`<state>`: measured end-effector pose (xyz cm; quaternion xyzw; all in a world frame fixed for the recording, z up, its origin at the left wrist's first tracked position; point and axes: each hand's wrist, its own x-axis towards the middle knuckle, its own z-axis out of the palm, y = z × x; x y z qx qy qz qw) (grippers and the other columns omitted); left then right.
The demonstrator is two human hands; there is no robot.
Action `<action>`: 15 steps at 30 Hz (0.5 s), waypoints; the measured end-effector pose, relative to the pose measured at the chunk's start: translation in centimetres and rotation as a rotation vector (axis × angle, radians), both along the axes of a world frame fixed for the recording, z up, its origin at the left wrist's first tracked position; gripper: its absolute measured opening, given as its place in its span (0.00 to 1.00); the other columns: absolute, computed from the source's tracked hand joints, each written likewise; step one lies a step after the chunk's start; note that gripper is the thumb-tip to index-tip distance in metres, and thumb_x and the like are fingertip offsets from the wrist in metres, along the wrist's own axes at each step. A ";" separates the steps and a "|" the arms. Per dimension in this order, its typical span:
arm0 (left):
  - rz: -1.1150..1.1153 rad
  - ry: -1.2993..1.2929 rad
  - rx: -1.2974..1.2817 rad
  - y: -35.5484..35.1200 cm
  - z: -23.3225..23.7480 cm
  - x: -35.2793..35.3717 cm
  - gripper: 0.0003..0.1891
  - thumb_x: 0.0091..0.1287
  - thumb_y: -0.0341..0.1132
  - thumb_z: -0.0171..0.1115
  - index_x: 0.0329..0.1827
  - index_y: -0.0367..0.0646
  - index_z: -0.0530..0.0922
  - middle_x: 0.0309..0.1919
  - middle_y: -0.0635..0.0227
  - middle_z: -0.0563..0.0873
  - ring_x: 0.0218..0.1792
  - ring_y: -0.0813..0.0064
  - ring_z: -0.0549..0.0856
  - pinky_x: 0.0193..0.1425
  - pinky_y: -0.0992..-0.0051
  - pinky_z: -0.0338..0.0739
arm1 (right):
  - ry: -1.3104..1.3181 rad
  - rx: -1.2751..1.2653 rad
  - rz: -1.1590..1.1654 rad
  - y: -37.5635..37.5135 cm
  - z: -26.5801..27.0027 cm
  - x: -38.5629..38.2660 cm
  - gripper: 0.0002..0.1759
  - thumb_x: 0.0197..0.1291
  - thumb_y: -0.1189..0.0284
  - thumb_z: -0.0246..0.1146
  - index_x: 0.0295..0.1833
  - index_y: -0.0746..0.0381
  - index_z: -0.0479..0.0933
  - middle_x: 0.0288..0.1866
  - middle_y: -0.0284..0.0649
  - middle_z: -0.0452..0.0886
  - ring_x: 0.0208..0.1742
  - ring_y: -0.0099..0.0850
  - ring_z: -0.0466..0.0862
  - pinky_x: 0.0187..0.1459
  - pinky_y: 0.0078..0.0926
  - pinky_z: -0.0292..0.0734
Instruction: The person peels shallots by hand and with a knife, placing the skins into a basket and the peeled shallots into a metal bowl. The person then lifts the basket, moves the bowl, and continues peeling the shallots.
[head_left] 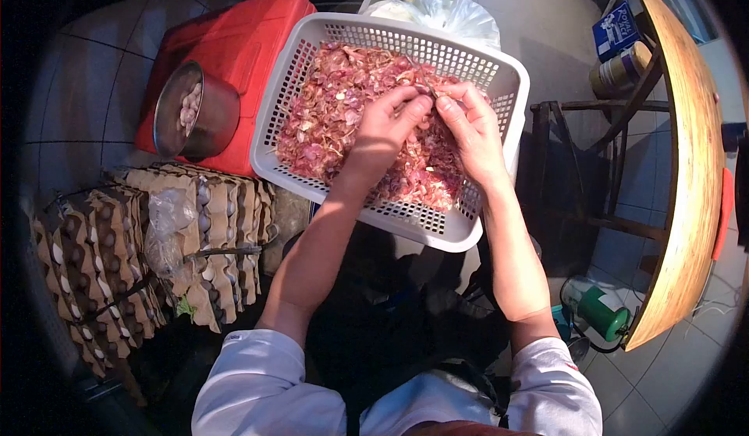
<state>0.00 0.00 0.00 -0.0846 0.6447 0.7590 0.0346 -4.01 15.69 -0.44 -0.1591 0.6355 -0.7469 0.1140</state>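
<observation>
A grey plastic basket [269,136] with perforated walls holds a heap of reddish-purple and tan papery skins [328,108], like those of shallots or garlic. Above the heap my left hand [390,120] is closed, thumb and fingers pinched together; what sits between the fingertips is too small and hidden to name. Close beside it, my right hand [470,128] pinches a thin, dark small knife [418,71], its blade pointing up and left past the left fingertips. The two hands' fingertips nearly meet.
On a red box [226,46] to the left stands a metal pot [214,116] with pale peeled cloves or bulbs inside. Stacked egg trays [211,218] fill the lower left. A clear plastic bag [452,15] lies behind the basket; a wooden table [679,163] stands at the right.
</observation>
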 end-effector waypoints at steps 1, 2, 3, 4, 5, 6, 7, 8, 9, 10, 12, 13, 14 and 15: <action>-0.012 -0.015 -0.004 0.2 -0.2 0.1 0.16 0.72 0.35 0.60 0.59 0.37 0.78 0.43 0.70 0.84 0.37 0.86 0.79 0.38 0.85 0.75 | -0.042 -0.020 0.009 0.0 0.2 0.2 0.10 0.71 0.69 0.60 0.53 0.61 0.75 0.38 0.29 0.78 0.38 0.17 0.75 0.42 0.14 0.71; -0.023 -0.028 -0.007 0.3 -0.2 0.1 0.15 0.73 0.33 0.58 0.58 0.37 0.78 0.42 0.71 0.83 0.36 0.86 0.79 0.37 0.85 0.75 | -0.084 -0.040 0.019 0.1 0.4 0.3 0.10 0.71 0.69 0.59 0.52 0.62 0.75 0.37 0.29 0.78 0.36 0.15 0.75 0.39 0.13 0.70; -0.009 -0.005 0.041 0.6 -0.2 0.0 0.14 0.73 0.33 0.59 0.58 0.36 0.78 0.42 0.71 0.84 0.37 0.86 0.79 0.38 0.85 0.75 | -0.154 -0.054 0.000 0.4 0.7 0.1 0.09 0.71 0.69 0.59 0.51 0.62 0.75 0.36 0.29 0.78 0.36 0.15 0.74 0.39 0.13 0.69; 0.006 0.017 0.074 0.8 0.4 0.0 0.14 0.73 0.33 0.59 0.58 0.36 0.78 0.42 0.70 0.84 0.37 0.86 0.79 0.38 0.85 0.75 | -0.225 -0.082 -0.020 0.8 1.0 -0.1 0.09 0.71 0.69 0.59 0.50 0.63 0.75 0.36 0.29 0.78 0.36 0.14 0.74 0.39 0.13 0.69; 0.020 0.036 0.106 0.8 0.7 -0.1 0.14 0.73 0.32 0.59 0.57 0.35 0.78 0.43 0.70 0.84 0.37 0.86 0.80 0.38 0.85 0.75 | -0.299 -0.112 -0.039 1.0 1.2 -0.2 0.09 0.71 0.69 0.59 0.49 0.63 0.76 0.35 0.28 0.78 0.36 0.14 0.74 0.39 0.13 0.69; 0.018 0.029 0.112 0.7 0.7 -0.1 0.14 0.72 0.32 0.59 0.58 0.35 0.78 0.44 0.69 0.84 0.38 0.85 0.80 0.39 0.85 0.75 | -0.333 -0.099 -0.090 1.1 1.1 -0.3 0.10 0.72 0.70 0.57 0.52 0.64 0.76 0.39 0.31 0.79 0.39 0.15 0.75 0.43 0.15 0.71; 0.016 0.021 0.118 0.6 0.6 -0.1 0.15 0.72 0.31 0.59 0.59 0.34 0.77 0.44 0.68 0.84 0.38 0.84 0.81 0.40 0.85 0.76 | -0.286 -0.058 -0.120 1.1 0.9 -0.4 0.12 0.72 0.70 0.58 0.54 0.65 0.75 0.41 0.33 0.80 0.42 0.18 0.77 0.46 0.17 0.72; 0.015 0.012 0.123 0.5 0.6 0.0 0.15 0.72 0.30 0.59 0.59 0.34 0.76 0.45 0.66 0.84 0.39 0.83 0.81 0.40 0.85 0.76 | -0.240 -0.017 -0.151 1.0 0.6 -0.5 0.14 0.71 0.70 0.58 0.57 0.65 0.75 0.44 0.36 0.81 0.44 0.21 0.78 0.48 0.19 0.73; 0.026 0.034 0.186 0.5 0.3 -0.1 0.16 0.72 0.29 0.59 0.60 0.34 0.75 0.46 0.65 0.84 0.39 0.82 0.82 0.41 0.84 0.77 | -0.193 0.023 -0.180 1.0 0.1 -0.7 0.16 0.71 0.69 0.58 0.59 0.65 0.74 0.46 0.38 0.81 0.46 0.24 0.80 0.51 0.22 0.74; 0.037 0.059 0.246 0.5 -0.2 -0.2 0.17 0.72 0.28 0.59 0.61 0.33 0.74 0.47 0.65 0.84 0.40 0.81 0.82 0.42 0.84 0.78 | -0.060 0.109 -0.212 0.8 -0.5 -0.9 0.22 0.68 0.68 0.61 0.64 0.66 0.72 0.56 0.47 0.81 0.57 0.33 0.80 0.61 0.28 0.71; 0.054 0.084 0.336 0.4 -0.6 -0.3 0.18 0.71 0.26 0.59 0.63 0.32 0.72 0.48 0.63 0.84 0.41 0.79 0.83 0.43 0.83 0.79 | 0.031 0.186 -0.193 0.7 -0.4 -0.5 0.24 0.67 0.67 0.62 0.65 0.67 0.71 0.60 0.49 0.79 0.61 0.36 0.78 0.63 0.30 0.69; 0.061 0.086 0.367 0.4 -0.7 -0.3 0.19 0.71 0.25 0.59 0.64 0.32 0.71 0.48 0.63 0.84 0.41 0.79 0.84 0.44 0.82 0.80 | 0.074 0.227 -0.183 0.6 0.2 -0.2 0.26 0.66 0.67 0.63 0.65 0.67 0.71 0.61 0.51 0.79 0.63 0.37 0.78 0.65 0.31 0.68; 0.069 0.088 0.398 0.4 -0.8 -0.3 0.20 0.71 0.24 0.58 0.64 0.32 0.71 0.48 0.62 0.84 0.42 0.78 0.84 0.45 0.81 0.80 | 0.062 0.192 -0.156 0.4 0.7 0.1 0.24 0.66 0.68 0.63 0.64 0.65 0.73 0.61 0.50 0.80 0.64 0.36 0.78 0.64 0.32 0.69; 0.073 0.089 0.411 0.4 -0.7 -0.3 0.20 0.70 0.24 0.58 0.64 0.32 0.71 0.48 0.62 0.84 0.42 0.78 0.84 0.45 0.81 0.81 | 0.098 0.225 -0.132 0.4 1.1 0.3 0.23 0.66 0.68 0.63 0.64 0.65 0.73 0.60 0.49 0.80 0.63 0.36 0.79 0.63 0.32 0.70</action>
